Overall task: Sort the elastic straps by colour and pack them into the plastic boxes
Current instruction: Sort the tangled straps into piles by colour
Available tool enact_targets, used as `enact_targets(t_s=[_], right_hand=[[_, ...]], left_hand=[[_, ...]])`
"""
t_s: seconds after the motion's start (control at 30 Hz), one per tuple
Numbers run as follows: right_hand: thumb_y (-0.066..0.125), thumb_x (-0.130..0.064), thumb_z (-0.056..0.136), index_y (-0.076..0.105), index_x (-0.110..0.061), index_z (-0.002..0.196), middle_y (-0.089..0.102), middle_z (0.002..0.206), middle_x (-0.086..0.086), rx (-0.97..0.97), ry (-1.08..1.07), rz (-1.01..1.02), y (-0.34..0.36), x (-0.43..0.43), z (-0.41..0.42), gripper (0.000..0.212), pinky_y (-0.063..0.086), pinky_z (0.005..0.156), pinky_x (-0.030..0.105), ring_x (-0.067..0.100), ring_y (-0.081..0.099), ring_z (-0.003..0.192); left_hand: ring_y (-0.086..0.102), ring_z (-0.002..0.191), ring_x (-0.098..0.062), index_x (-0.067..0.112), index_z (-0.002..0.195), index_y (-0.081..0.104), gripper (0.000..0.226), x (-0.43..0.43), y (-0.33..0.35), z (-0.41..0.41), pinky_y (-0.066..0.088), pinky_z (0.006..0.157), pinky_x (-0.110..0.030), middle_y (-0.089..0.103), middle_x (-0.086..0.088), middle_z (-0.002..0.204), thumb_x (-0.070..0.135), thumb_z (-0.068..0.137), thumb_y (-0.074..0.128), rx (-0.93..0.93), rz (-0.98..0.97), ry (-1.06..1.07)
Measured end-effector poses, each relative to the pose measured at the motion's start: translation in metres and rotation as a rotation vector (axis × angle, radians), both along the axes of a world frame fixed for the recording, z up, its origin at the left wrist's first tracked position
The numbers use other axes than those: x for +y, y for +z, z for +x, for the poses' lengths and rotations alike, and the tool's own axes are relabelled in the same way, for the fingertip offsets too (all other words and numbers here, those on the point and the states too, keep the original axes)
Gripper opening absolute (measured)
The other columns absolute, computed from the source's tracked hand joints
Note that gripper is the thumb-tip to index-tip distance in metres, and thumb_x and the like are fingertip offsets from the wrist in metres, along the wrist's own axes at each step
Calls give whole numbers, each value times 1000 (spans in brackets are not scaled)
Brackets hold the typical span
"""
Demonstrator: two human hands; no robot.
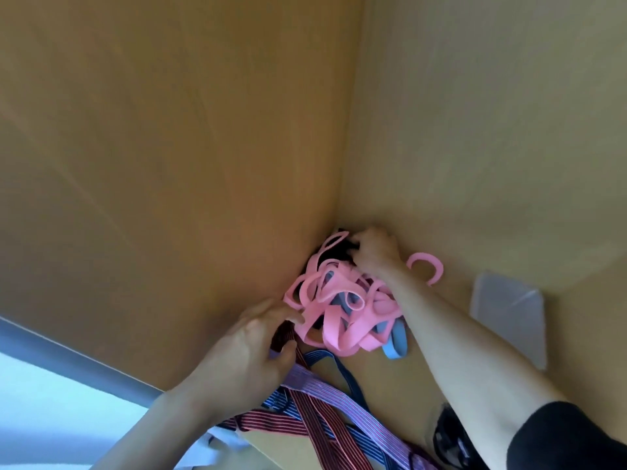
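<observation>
I look down into a deep cardboard box (169,147). A tangle of pink elastic straps (339,310) lies in its far corner, with light blue straps (395,344) and black ones (342,249) mixed in. My right hand (373,249) reaches into the corner, fingers curled into the black and pink straps at the top of the tangle. My left hand (251,347) grips striped straps at the pile's near edge: a red-and-black one (315,422) and a lilac striped one (339,395) trail towards me, beside a blue striped one (342,371).
One loose pink strap (429,266) curls on the box floor right of my right wrist. A clear plastic sheet or bag (512,313) lies flat further right. The box walls close in on the left and behind. A pale surface (40,401) shows outside at lower left.
</observation>
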State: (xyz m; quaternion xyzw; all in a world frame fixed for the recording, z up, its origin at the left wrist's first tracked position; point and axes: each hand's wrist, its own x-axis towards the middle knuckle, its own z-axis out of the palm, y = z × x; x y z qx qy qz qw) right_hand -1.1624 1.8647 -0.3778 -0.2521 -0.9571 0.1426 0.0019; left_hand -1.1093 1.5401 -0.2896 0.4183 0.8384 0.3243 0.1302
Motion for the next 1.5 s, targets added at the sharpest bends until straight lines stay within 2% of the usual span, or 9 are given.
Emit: enact_targets(t_s=[0.13,0.3,0.43,0.53,0.73,0.97,1.2,1.4,1.5], right_hand=[[65,-21,93,73,-17,96,61,111,8,278,-102,-221,32,9,21,10,49,79,35,29,62,95],[65,-6,92,70,-29,81,66,78,-16,551,-142,-395,93,6,53,26,43,62,16,-9,58,64],[65,-13,96,68,-35,80,67,81,-14,736,-262,-539,145,3,77,28,50,69,21,0,59,65],[64,-10,96,71,-25,87,73,85,-3,856,-300,-616,174,-1,92,19,47,56,18,-1,59,54],[60,-1,96,65,-13,98,73,99,13,1085,-394,-739,227,-12,108,13,51,52,25,11,60,47],[61,-4,95,61,-13,94,73,89,6,1202,-379,-722,291,-20,127,10,54,52,25,18,68,53],[60,-1,95,63,-8,93,75,70,-3,1386,-343,-803,333,-27,140,7,58,58,28,21,70,57],[60,-1,96,63,-4,97,75,71,-1,1492,-250,-839,374,-39,143,4,59,62,31,26,72,63],[60,0,96,63,-2,98,74,70,-1,1532,-195,-841,386,-47,145,4,58,61,32,25,71,61]], left_hand=[[50,109,9,34,109,64,26,16,-3,-5,36,87,-5,53,30,112,16,90,63,-36,31,-33],[56,103,5,25,107,68,24,44,-2,-9,46,91,-18,60,15,113,8,92,63,-224,99,-9],[63,95,-5,21,98,70,26,67,13,-10,51,89,-26,67,9,104,0,90,58,-365,175,19],[66,100,-11,18,97,70,26,82,21,-15,51,94,-30,71,6,104,-3,90,56,-426,223,7],[58,106,-4,31,120,53,39,117,18,-25,47,78,-19,56,8,122,9,91,65,-465,193,-8],[61,104,-8,34,132,45,48,147,24,-26,55,92,-39,56,12,121,26,90,68,-404,124,-2],[65,80,-12,27,80,64,2,166,63,-31,50,68,-28,67,10,82,26,82,64,-285,449,163],[53,100,-10,29,110,50,62,183,75,-44,45,81,-29,50,12,111,60,68,83,-247,301,123],[57,94,-3,30,118,45,61,192,82,-47,45,78,-29,53,20,104,56,75,81,-237,272,78]])
